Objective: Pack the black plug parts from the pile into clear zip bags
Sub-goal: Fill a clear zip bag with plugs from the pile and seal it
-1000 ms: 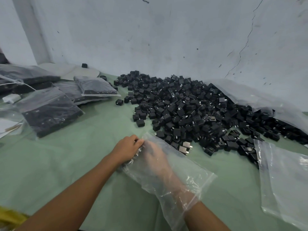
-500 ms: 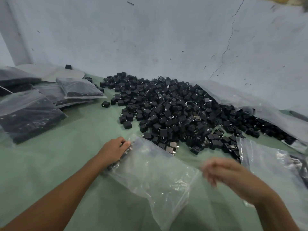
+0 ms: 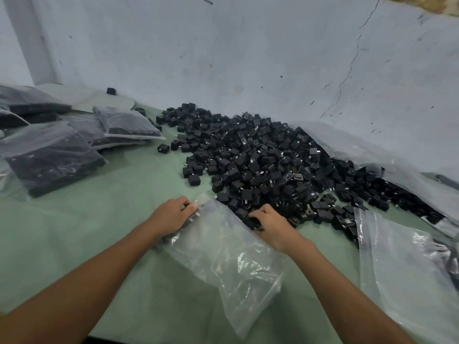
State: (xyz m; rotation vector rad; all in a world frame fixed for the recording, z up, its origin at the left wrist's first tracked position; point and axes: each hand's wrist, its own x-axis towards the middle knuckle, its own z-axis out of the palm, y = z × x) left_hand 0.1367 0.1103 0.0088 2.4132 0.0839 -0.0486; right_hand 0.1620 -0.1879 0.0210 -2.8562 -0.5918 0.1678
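Observation:
A big pile of black plug parts covers the middle and right of the green table. In front of it lies a clear zip bag, its mouth toward the pile. My left hand grips the bag's left mouth edge, with a few black parts under its fingers. At the pile's near edge, my right hand has its fingers curled round black plug parts beside the bag's mouth.
Several filled clear bags of black parts are stacked at the left. More clear plastic bags lie at the right, and a large plastic sheet runs under the pile's far right. The wall stands close behind.
My right hand came out of the bag, swung to the right, then reached forward to the pile's near edge and closed on parts. My left hand kept its hold on the bag's mouth.

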